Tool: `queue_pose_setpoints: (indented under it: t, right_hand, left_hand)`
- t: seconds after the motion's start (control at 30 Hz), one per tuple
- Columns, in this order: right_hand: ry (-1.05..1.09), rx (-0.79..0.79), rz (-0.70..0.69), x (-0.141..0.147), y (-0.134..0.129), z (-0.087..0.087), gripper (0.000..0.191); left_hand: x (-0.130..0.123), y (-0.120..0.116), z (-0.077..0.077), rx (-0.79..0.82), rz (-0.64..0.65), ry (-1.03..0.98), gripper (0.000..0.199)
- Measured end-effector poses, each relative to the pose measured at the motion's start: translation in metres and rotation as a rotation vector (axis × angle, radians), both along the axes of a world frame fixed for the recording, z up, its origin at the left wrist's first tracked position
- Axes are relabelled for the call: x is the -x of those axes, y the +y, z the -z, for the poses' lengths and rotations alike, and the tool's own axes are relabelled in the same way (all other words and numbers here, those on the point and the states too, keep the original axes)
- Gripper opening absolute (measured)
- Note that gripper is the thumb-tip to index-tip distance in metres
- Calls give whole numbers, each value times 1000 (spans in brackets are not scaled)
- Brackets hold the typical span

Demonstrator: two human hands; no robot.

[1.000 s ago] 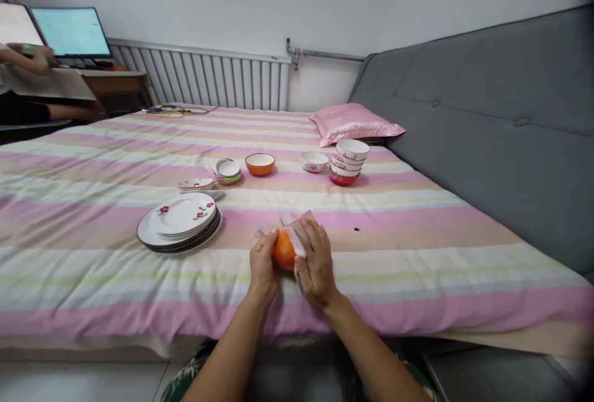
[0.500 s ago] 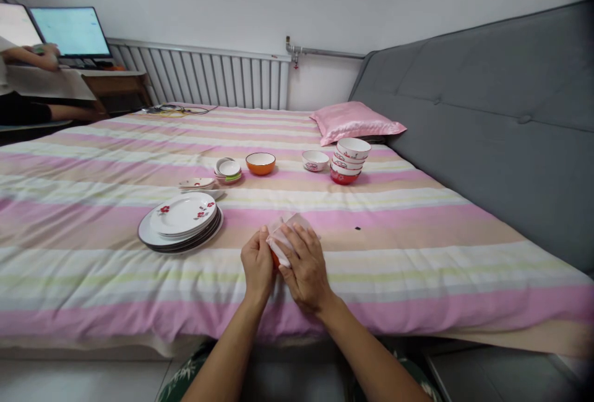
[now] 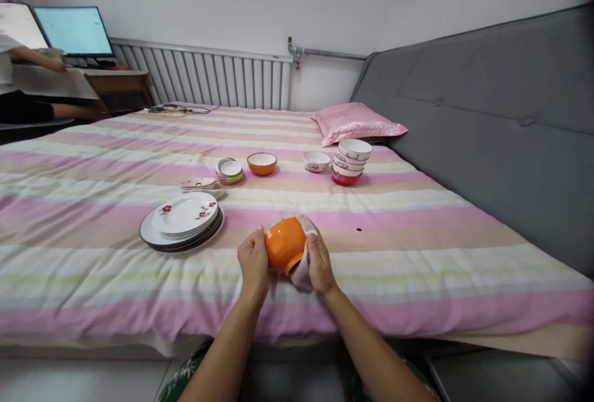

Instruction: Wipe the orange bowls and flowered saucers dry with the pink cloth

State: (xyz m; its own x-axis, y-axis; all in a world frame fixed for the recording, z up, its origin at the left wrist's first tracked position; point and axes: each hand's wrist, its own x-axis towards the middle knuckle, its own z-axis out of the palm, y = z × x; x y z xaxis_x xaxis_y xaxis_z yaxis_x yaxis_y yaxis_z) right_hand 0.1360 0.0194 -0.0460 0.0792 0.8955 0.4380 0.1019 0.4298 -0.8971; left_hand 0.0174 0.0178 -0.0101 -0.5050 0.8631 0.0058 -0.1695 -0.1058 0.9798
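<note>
An orange bowl is tilted on its side above the near part of the bed, its outside and foot showing. My left hand grips its left edge. My right hand is closed on a pale pinkish cloth, which lies against the bowl's right side. To the left is a stack of plates with red flowers on the top one. Beyond my hands stands another orange bowl, white inside.
Small dishes and shallow plates sit behind the plate stack. Farther right are a white bowl, stacked bowls and a pink pillow. A person sits at a desk, far left.
The orange bowl has turned so its outside shows. My right hand and the cloth have moved from over it to its right side. My left hand still grips the left edge.
</note>
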Motion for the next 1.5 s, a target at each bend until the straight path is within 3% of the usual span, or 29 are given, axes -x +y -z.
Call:
queue_pose_setpoints:
  t: [0.2, 0.3, 0.4, 0.73, 0.83, 0.97, 1.23, 1.5]
  right_hand:
    - [240, 174, 20, -2, 13, 7, 52]
    - [264, 230, 34, -4, 14, 10, 52]
    - [224, 188, 24, -4, 10, 6, 52]
    - [-529, -365, 13, -2, -15, -26, 47]
    - [-699, -443, -17, 4, -20, -29, 49]
    - [-766, -461, -29, 8, -22, -30, 51]
    - [-583, -395, 55, 5, -14, -29, 42]
    - [-114, -99, 39, 0, 0, -15, 42]
  left_hand:
    - [1, 0, 1, 7, -15, -1, 46]
    - [2, -1, 3, 7, -11, 4, 47]
    - [3, -1, 4, 2, -19, 18, 47]
    - [-1, -7, 4, -52, 35, 66, 43]
    - [-1, -8, 3, -78, 64, 4, 40]
    - [2, -8, 3, -90, 100, -35, 38]
    - [3, -4, 2, -17, 119, 36, 43]
    - [1, -3, 4, 13, 82, -4, 47]
